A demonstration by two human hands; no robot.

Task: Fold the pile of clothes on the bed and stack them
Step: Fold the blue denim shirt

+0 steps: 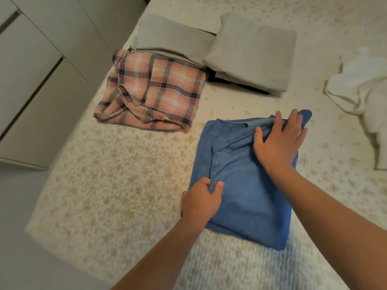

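Observation:
Folded blue jeans (249,193) lie on the patterned bed (117,176) in front of me. My left hand (201,199) grips the jeans' left edge, thumb on top and fingers curled under the denim. My right hand (278,141) lies flat with spread fingers on the jeans' far right end, by the waistband. A folded pink plaid shirt (155,91) lies on the bed to the far left of the jeans. Behind it sit two folded beige garments, one (171,36) at the left and one (253,51) at the right on top of something dark.
A crumpled white cloth (360,91) lies at the bed's right side. White cabinet doors (35,72) stand left of the bed, with a strip of floor (23,237) beside the bed's left edge.

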